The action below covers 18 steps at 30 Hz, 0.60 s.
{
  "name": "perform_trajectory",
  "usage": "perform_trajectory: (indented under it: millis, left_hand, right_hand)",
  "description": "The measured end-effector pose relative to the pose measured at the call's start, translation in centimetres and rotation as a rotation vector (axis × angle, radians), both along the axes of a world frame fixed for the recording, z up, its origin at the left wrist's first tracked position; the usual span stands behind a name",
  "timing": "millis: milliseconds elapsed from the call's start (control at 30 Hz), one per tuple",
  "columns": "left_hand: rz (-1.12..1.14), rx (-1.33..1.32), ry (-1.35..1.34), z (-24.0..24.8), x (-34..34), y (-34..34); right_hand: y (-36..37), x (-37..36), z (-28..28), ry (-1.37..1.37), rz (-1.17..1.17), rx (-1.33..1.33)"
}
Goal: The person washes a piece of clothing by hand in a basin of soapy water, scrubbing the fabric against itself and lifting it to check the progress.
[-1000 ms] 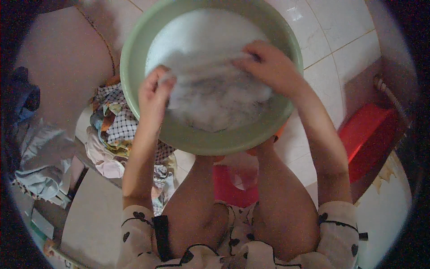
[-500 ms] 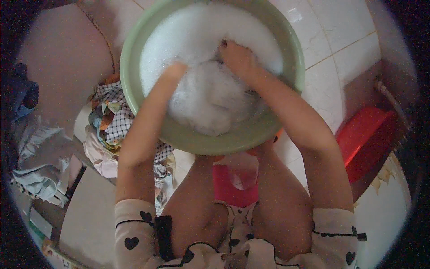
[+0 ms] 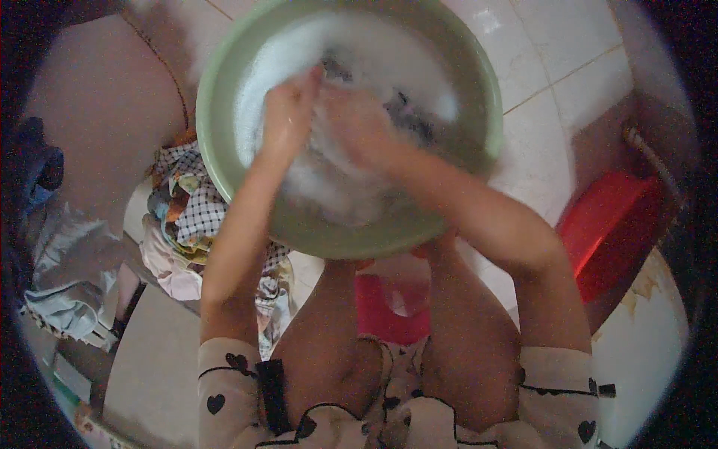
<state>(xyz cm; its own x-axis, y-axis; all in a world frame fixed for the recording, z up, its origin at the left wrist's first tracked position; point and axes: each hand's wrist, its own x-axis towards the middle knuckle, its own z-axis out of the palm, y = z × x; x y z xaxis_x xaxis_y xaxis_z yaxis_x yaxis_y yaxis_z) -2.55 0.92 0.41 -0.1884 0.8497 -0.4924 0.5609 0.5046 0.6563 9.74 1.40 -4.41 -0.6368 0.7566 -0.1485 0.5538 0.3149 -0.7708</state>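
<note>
A large green basin [image 3: 359,243] holds water under thick white suds. Over its middle, my left hand [image 3: 286,116] is closed like a fist on a soapy cloth. Against it, my right hand [image 3: 359,127] is closed on the same cloth, its fingers blurred by motion. Dark grey parts of the soapy cloth [image 3: 411,123] show through the foam beside and beyond my hands. The rest of it lies hidden under suds, so I cannot tell what kind of garment it is.
A heap of mixed clothes [image 3: 198,217], some checked, lies left of the basin. Farther left are pale grey cloths [image 3: 71,284] and a dark blue cloth [image 3: 41,165]. A red plastic basin [image 3: 609,232] stands at the right. Below the green basin is something pink [image 3: 393,314].
My right hand has moved left and nearer to me, meeting my left hand, which has risen out of the foam. More dark cloth now shows through the suds.
</note>
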Motion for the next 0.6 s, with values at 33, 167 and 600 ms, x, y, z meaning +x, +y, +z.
perform_trajectory:
  millis: [33,167,600]
  left_hand:
    - [0.004,0.007,-0.005,0.1,0.6,0.2]
    - [0.063,0.466,0.128,0.9,4.3,-1.7]
    - [-0.183,0.437,0.381,-3.4,-0.2,-0.3]
  right_hand:
    - [0.3,0.0,1.6,-0.005,0.004,0.007]
    - [-0.1,1.5,2.4,0.369,-0.634,-1.080]
    - [6.3,5.5,2.8,-0.088,-0.378,0.064]
